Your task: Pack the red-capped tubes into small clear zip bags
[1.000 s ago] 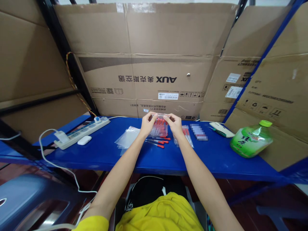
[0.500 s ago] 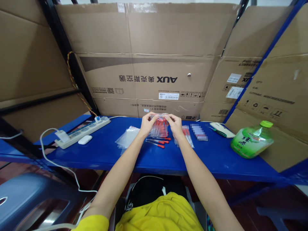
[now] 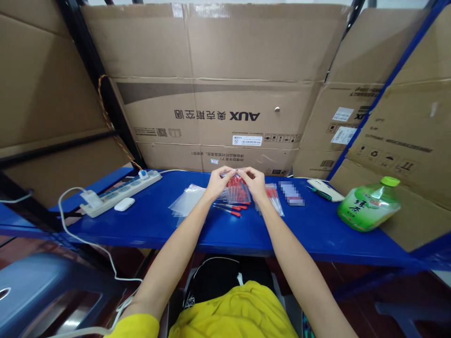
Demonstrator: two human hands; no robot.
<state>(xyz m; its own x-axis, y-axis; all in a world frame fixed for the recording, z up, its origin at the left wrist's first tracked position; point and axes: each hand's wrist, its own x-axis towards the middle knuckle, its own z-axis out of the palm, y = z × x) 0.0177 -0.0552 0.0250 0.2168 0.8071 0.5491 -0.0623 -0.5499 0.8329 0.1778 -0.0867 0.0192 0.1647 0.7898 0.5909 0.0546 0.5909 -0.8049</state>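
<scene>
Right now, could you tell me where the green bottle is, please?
In the head view, the green bottle lies on its side at the right end of the blue shelf, against the cardboard box, right of the white handheld device.

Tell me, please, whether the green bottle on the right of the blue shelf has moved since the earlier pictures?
No. The green bottle lies in the same spot against the cardboard box on the blue shelf, tilted as before.
</scene>
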